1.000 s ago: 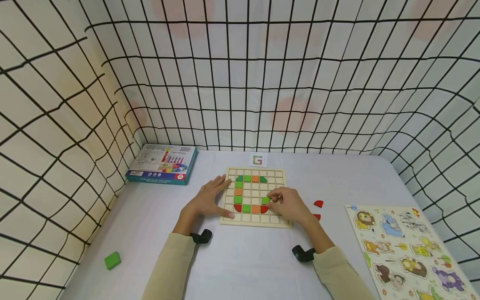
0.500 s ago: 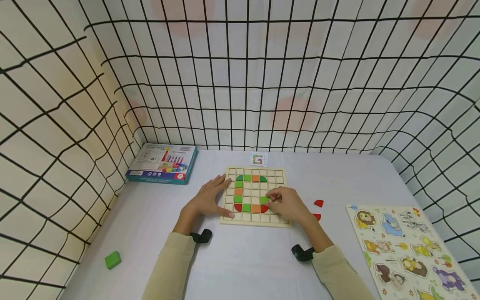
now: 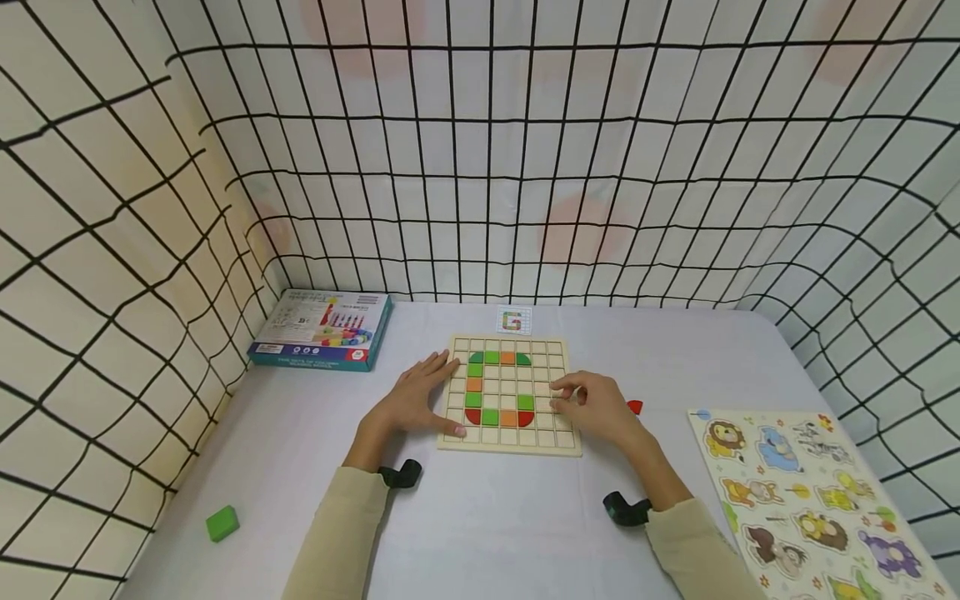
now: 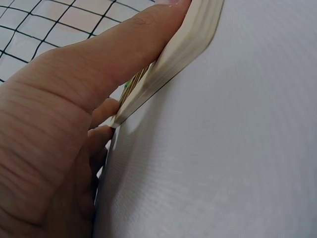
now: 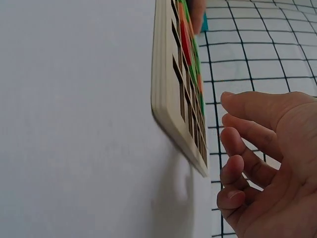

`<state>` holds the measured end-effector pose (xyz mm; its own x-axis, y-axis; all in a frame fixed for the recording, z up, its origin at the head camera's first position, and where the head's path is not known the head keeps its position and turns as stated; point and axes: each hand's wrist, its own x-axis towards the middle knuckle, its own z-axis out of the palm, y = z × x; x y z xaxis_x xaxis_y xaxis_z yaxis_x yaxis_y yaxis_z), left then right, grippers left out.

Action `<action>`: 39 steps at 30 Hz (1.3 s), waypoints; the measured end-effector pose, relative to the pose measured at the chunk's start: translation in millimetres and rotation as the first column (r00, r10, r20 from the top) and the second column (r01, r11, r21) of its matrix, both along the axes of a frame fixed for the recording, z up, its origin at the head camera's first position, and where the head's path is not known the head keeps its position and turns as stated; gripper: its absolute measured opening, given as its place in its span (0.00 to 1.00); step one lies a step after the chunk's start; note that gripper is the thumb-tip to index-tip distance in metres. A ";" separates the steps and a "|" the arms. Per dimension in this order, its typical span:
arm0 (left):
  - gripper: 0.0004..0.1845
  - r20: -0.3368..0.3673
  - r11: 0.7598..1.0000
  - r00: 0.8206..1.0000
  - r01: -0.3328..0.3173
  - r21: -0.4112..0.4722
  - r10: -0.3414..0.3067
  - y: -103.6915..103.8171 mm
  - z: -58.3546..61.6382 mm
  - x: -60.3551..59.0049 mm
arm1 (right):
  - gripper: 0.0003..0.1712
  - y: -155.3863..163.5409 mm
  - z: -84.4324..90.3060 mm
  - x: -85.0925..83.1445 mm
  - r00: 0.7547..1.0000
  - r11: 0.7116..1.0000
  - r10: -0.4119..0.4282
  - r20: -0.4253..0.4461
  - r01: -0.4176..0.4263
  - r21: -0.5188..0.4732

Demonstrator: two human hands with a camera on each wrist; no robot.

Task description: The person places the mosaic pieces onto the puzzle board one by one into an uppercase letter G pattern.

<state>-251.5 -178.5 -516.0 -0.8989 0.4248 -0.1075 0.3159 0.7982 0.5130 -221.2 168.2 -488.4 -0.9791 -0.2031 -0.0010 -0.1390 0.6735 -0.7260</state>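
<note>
A pale wooden grid board (image 3: 508,437) lies on the table with green, orange and red tiles set in its squares, forming a letter G-like outline. My left hand (image 3: 412,402) rests at the board's left side with fingers spread, its thumb on the near left corner; the left wrist view has the thumb (image 4: 119,49) lying over the board's edge. A green square tile (image 3: 526,402) sits in the right part of the outline. Just right of it, my right hand (image 3: 596,407) hovers over the board's right edge, fingers loosely bent and holding nothing, as the right wrist view confirms.
A small card with a G pattern (image 3: 514,320) lies behind the board. Beyond the right hand is a red quarter-round piece (image 3: 635,407). An animal puzzle board (image 3: 795,467) lies right, a box (image 3: 322,329) back left, a green block (image 3: 222,523) front left. Black netting surrounds the table.
My right hand has let go of the green square tile, which stays in the grid, and has moved right. It now covers one red piece. The left hand has stayed put.
</note>
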 end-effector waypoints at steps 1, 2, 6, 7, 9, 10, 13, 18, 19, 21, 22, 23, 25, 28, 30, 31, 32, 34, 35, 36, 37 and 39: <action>0.69 0.000 1.000 1.000 -0.002 0.003 0.002 -0.2 -0.1 -0.3 | 0.15 3.8 0.7 0.4 1.000 1.000 -0.007 -0.009 0.007 0.012; 0.69 0.002 1.000 1.000 -0.004 0.001 0.004 -0.3 -0.4 -0.4 | 0.15 8.1 1.6 0.7 1.000 1.000 -0.014 -0.019 0.014 0.021; 0.69 0.003 1.000 1.000 -0.009 0.005 0.009 0.2 -1.7 -1.0 | 0.16 28.9 4.0 0.7 0.998 0.997 -0.041 -0.056 0.045 0.057; 0.69 0.004 1.000 1.000 -0.009 0.004 0.009 0.5 -1.6 -0.9 | 0.16 34.7 4.0 0.4 0.997 0.997 -0.048 -0.064 0.052 0.064; 0.69 0.005 1.000 1.000 -0.010 0.001 0.010 1.2 -1.2 -0.7 | 0.16 46.1 3.9 0.0 0.995 0.995 -0.059 -0.080 0.065 0.077; 0.69 0.006 1.000 1.000 -0.011 0.002 0.011 1.4 -1.3 -0.3 | 0.16 51.1 3.4 0.1 0.995 0.994 -0.062 -0.084 0.068 0.081; 0.69 0.007 1.000 1.000 -0.010 0.001 0.010 1.8 -1.2 0.3 | 0.16 64.2 2.3 1.5 0.994 0.993 -0.070 -0.088 0.078 0.091; 0.69 0.003 1.000 1.000 -0.005 0.003 0.005 1.5 -1.2 0.0 | 0.16 82.2 3.0 2.3 0.995 0.990 -0.073 -0.071 0.081 0.117; 0.69 0.003 1.000 1.000 -0.005 0.002 0.005 1.4 -1.1 0.0 | 0.16 85.6 3.2 2.1 0.995 0.989 -0.071 -0.072 0.080 0.125; 0.69 0.003 1.000 1.000 -0.005 0.002 0.005 1.0 -0.8 0.0 | 0.15 92.4 2.9 2.2 0.995 0.988 -0.062 -0.078 0.072 0.139; 0.69 0.001 1.000 1.000 -0.002 0.005 0.002 1.0 -0.8 0.2 | 0.15 95.7 2.8 2.3 0.995 0.987 -0.054 -0.082 0.065 0.144; 0.69 0.000 1.000 1.000 0.000 0.010 0.000 1.0 -0.7 0.5 | 0.14 98.8 2.3 2.3 0.995 0.987 -0.047 -0.087 0.060 0.150; 0.69 -0.004 1.000 1.000 0.005 0.015 -0.005 0.9 0.0 1.0 | 0.14 104.1 0.7 2.4 0.995 0.987 -0.032 -0.095 0.046 0.154; 0.69 -0.009 1.000 1.000 0.013 0.018 -0.012 0.4 1.2 1.0 | 0.16 108.5 -0.7 3.1 0.995 0.985 -0.016 -0.098 0.033 0.168; 0.69 -0.008 1.000 1.000 0.012 0.013 -0.012 0.0 1.4 1.0 | 0.18 109.9 -1.2 3.7 0.996 0.983 -0.007 -0.092 0.024 0.184; 0.69 -0.006 1.000 1.000 0.012 0.012 -0.012 0.0 1.5 0.9 | 0.19 110.1 -1.1 4.3 0.996 0.982 -0.003 -0.085 0.020 0.190; 0.69 -0.005 1.000 1.000 0.012 0.012 -0.012 -0.1 1.5 0.9 | 0.20 110.3 -1.4 4.6 0.997 0.980 -0.003 -0.079 0.019 0.198; 0.69 -0.005 1.000 1.000 0.011 0.011 -0.011 0.0 1.4 0.8 | 0.20 110.4 -1.9 5.4 0.998 0.979 -0.007 -0.066 0.020 0.203; 0.69 -0.007 1.000 1.000 0.012 0.013 -0.012 0.1 1.3 0.7 | 0.20 110.3 -2.4 5.6 0.998 0.979 -0.008 -0.061 0.020 0.205; 0.69 -0.010 1.000 1.000 0.013 0.016 -0.013 0.2 1.4 0.9 | 0.19 110.3 -3.0 5.9 0.998 0.978 -0.005 -0.058 0.016 0.206; 0.69 -0.010 1.000 1.000 0.014 0.019 -0.014 0.5 1.4 1.0 | 0.18 110.1 -3.8 6.0 0.999 0.978 -0.007 -0.054 0.018 0.206; 0.68 -0.013 1.000 1.000 0.018 0.024 -0.017 0.8 1.5 1.2 | 0.17 109.4 -5.5 6.2 0.999 0.978 -0.010 -0.047 0.020 0.208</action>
